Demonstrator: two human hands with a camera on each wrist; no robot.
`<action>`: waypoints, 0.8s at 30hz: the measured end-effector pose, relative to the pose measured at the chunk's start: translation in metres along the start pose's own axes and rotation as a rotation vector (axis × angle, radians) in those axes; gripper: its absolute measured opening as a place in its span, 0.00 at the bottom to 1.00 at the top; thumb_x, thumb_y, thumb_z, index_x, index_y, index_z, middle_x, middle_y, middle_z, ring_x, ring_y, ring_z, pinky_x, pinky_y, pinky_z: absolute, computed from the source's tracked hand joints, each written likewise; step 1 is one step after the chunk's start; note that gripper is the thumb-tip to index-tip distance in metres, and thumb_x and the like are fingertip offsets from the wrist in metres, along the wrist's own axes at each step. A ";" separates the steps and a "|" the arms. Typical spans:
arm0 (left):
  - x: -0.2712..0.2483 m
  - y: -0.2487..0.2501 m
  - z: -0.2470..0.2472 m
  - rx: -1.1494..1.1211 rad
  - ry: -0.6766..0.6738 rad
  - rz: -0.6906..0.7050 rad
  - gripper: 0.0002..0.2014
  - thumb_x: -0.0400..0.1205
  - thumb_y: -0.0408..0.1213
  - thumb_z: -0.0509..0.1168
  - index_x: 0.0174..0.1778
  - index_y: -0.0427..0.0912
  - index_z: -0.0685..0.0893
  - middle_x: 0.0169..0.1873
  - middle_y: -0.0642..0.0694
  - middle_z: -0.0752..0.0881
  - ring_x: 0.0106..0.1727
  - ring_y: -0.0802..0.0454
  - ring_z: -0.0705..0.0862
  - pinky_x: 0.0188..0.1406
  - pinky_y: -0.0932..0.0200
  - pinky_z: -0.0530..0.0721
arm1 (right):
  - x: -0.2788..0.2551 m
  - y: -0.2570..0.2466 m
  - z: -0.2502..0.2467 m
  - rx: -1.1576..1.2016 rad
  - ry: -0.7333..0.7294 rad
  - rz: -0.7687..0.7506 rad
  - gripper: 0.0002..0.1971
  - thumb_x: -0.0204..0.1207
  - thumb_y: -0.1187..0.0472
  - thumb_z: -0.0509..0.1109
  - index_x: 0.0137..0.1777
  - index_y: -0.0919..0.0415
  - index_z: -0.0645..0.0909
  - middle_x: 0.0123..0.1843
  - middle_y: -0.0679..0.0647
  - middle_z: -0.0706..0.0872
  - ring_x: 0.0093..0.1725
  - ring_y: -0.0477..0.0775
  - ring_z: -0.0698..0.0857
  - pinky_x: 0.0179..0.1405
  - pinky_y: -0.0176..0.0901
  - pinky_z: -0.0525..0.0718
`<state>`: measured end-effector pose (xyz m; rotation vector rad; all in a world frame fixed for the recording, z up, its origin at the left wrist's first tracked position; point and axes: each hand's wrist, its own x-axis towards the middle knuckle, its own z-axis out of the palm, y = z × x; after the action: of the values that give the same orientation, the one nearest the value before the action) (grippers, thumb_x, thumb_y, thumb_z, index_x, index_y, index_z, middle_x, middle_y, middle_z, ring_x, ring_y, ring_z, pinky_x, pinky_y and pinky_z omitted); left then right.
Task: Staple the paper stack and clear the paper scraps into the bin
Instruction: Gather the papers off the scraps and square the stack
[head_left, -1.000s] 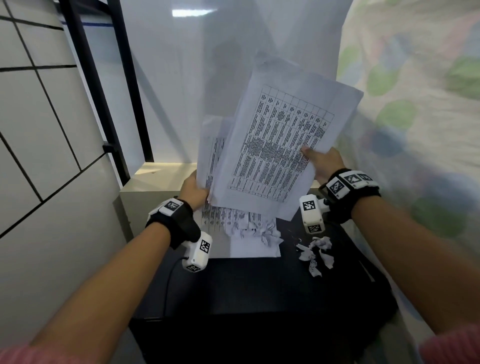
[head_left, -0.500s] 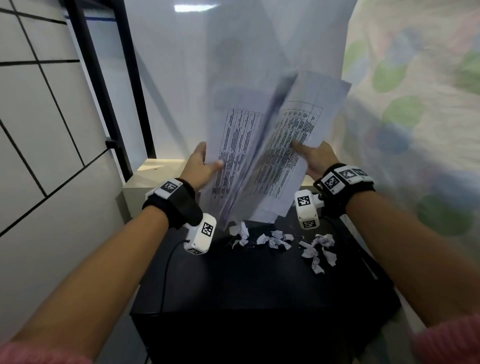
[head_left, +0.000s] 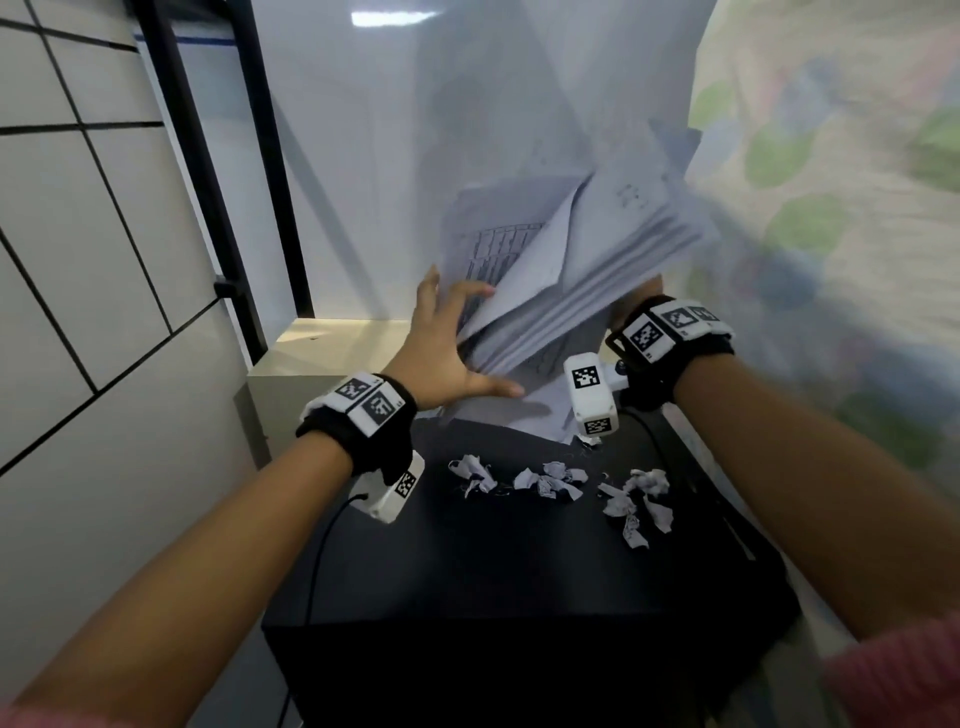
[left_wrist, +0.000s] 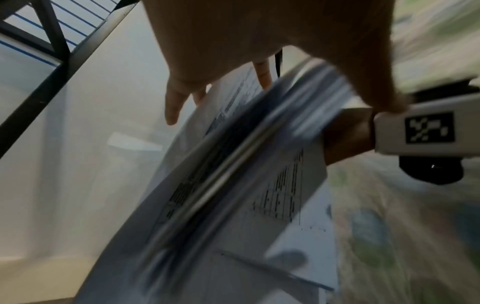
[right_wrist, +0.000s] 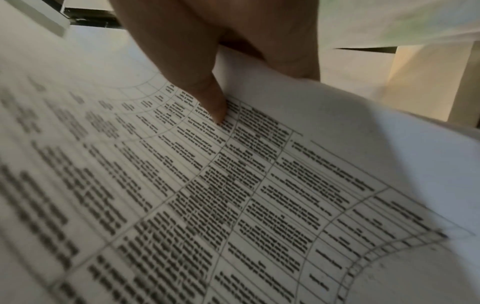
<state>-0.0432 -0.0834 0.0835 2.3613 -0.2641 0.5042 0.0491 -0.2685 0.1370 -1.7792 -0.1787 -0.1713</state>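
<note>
Tiled wall (head_left: 78, 234); patterned fabric (head_left: 841, 182)

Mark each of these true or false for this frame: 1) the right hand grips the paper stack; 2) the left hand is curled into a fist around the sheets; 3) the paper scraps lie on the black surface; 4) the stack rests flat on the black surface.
1. True: the right hand holds the paper stack, thumb on the printed table, fingers behind.
2. False: the left hand is open, fingers spread against the sheets' side.
3. True: the paper scraps lie loose on the black surface.
4. False: the stack is held up in the air, tilted and fanned, above that surface.
</note>
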 end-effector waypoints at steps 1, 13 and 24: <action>0.001 0.001 0.002 0.026 0.017 -0.033 0.48 0.55 0.56 0.81 0.71 0.54 0.68 0.80 0.36 0.48 0.83 0.36 0.51 0.84 0.44 0.54 | 0.000 -0.001 0.000 0.057 0.035 0.071 0.12 0.82 0.68 0.61 0.62 0.71 0.79 0.57 0.60 0.83 0.47 0.42 0.87 0.54 0.33 0.85; 0.037 -0.005 -0.029 -0.425 0.313 -0.290 0.22 0.74 0.21 0.71 0.65 0.26 0.78 0.59 0.33 0.85 0.56 0.47 0.84 0.55 0.64 0.78 | -0.006 0.007 0.000 0.280 -0.154 -0.057 0.15 0.67 0.68 0.79 0.53 0.63 0.82 0.53 0.61 0.88 0.55 0.63 0.88 0.59 0.62 0.85; 0.038 -0.035 -0.013 -0.563 0.360 -0.342 0.23 0.74 0.30 0.73 0.65 0.30 0.80 0.62 0.33 0.85 0.59 0.45 0.84 0.66 0.49 0.81 | 0.004 0.040 0.017 0.180 -0.187 0.016 0.18 0.67 0.69 0.78 0.57 0.67 0.82 0.57 0.64 0.88 0.56 0.63 0.87 0.64 0.64 0.82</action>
<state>-0.0011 -0.0507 0.0883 1.6853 0.1489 0.5844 0.0616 -0.2599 0.0961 -1.6154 -0.3048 0.0234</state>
